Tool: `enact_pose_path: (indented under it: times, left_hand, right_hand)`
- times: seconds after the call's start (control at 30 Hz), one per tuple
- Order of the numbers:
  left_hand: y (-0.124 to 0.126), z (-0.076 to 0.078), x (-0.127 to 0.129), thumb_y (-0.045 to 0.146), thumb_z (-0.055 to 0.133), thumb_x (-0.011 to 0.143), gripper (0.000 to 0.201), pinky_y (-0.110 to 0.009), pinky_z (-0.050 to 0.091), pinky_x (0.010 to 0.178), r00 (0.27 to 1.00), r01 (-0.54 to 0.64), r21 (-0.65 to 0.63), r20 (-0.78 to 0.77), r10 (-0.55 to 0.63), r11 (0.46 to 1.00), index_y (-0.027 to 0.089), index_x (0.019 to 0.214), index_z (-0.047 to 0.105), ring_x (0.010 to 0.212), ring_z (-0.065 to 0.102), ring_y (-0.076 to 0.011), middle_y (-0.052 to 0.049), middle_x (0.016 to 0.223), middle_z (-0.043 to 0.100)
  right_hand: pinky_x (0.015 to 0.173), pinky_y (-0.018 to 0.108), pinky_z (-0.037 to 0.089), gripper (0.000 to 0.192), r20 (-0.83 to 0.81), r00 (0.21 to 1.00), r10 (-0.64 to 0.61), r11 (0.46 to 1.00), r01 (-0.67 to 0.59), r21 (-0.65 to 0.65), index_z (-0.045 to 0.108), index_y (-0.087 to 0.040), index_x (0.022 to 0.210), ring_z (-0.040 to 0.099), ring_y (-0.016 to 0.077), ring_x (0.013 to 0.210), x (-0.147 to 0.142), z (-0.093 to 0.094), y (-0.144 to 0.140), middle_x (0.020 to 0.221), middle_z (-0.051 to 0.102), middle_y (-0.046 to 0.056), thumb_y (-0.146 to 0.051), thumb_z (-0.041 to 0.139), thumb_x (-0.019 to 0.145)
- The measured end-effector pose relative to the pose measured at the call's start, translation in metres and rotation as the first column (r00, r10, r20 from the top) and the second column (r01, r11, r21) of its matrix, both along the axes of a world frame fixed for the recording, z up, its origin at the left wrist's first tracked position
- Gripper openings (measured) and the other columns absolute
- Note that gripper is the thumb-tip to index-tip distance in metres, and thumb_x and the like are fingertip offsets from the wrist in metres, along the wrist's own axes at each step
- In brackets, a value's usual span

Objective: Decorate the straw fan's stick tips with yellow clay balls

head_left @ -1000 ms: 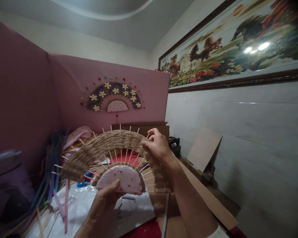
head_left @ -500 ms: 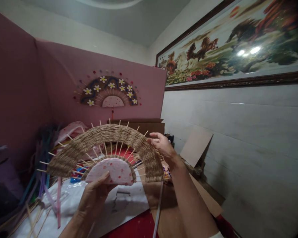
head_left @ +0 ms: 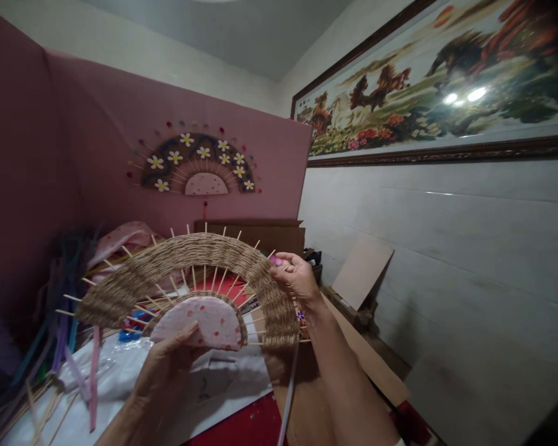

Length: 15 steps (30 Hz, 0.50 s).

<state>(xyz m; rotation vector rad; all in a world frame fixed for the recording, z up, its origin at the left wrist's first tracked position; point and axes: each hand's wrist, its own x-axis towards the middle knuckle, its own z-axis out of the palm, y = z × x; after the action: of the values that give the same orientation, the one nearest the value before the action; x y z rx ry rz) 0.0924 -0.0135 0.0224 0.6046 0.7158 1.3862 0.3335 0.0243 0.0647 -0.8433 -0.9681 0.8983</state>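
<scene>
Left hand [head_left: 167, 365] grips woven fan [head_left: 190, 272]; right hand [head_left: 297, 279] pinches its rim.

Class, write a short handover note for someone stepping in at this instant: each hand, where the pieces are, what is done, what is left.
Left hand: grips the pink spotted half-round base of the fan-shaped woven straw piece, held upright.
Right hand: pinches a small pink bit at the weave's right upper edge, by the thin wooden spokes.
Done: a wide woven band across the arc.
Left: the spoke tips are bare; a pale strand hangs loose.
</scene>
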Motion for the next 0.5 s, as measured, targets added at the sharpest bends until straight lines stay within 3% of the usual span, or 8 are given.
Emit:
enact_pose_path:
  times: [0.2,0.5]
  left_hand:
    - [0.006,-0.009,-0.004,-0.002,0.058,0.068,0.027,-0.038,0.060,0.055,1.000,0.003,-0.026,-0.029,-0.004,1.000,0.013,0.090,0.066,0.067,0.068,-0.0228,-0.006,0.073,0.071]
    - [0.001,-0.002,0.000,-0.002,0.060,0.063,0.033,-0.036,0.059,0.054,0.996,0.030,-0.032,-0.081,-0.033,0.999,0.013,0.092,0.066,0.065,0.068,-0.0215,-0.006,0.077,0.072]
  right_hand:
    - [0.050,0.020,0.040,0.051,0.032,0.999,0.018,0.999,-0.017,-0.033,0.061,-0.013,0.091,0.055,0.0084,0.052,0.005,0.004,-0.005,0.067,0.066,-0.001,-0.041,0.082,0.053]
    - [0.056,0.022,0.044,0.051,0.067,0.998,-0.007,0.998,0.011,-0.058,0.059,-0.015,0.086,0.054,0.0079,0.050,0.004,0.007,-0.010,0.056,0.061,-0.006,-0.026,0.085,0.043]
